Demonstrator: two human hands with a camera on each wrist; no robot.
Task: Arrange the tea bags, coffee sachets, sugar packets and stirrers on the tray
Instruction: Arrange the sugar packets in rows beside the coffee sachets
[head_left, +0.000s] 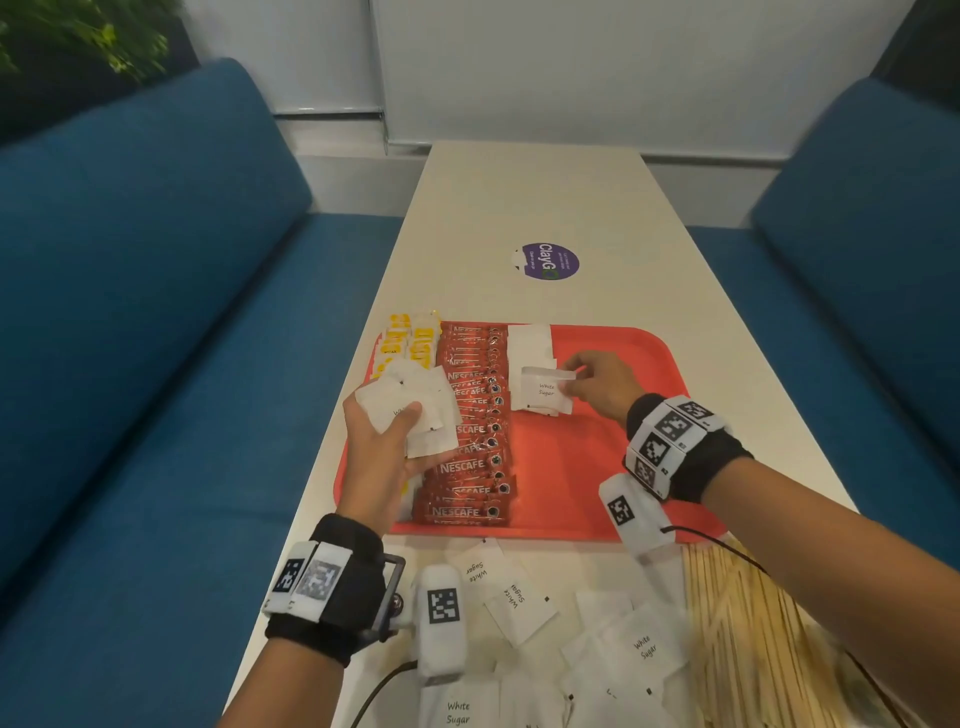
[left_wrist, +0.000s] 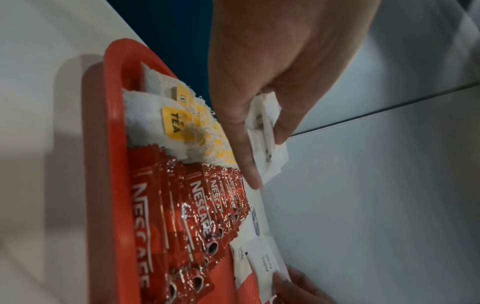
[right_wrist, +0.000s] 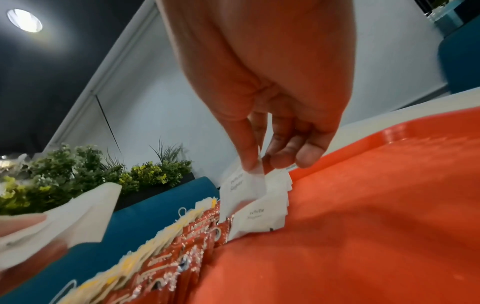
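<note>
Sugar step in hand: the right hand (head_left: 602, 387) pinches one sugar packet (head_left: 545, 387) by its edge, just above the short white row at the upper middle of the red tray (head_left: 623, 467), beside the coffee sachets (head_left: 475, 431). The left hand (head_left: 384, 457), left of centre, grips a fan of packets (head_left: 410, 410) over the tea bags (head_left: 408, 343). Next, I'd judge: lay it overlapping the row and take another from the fan; stirrers (head_left: 737, 623) wait at lower right, off the tray.

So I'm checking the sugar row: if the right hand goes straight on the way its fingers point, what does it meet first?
Probably the sugar packets already on the tray, just beneath the packet the right hand pinches; depth is unclear.
</note>
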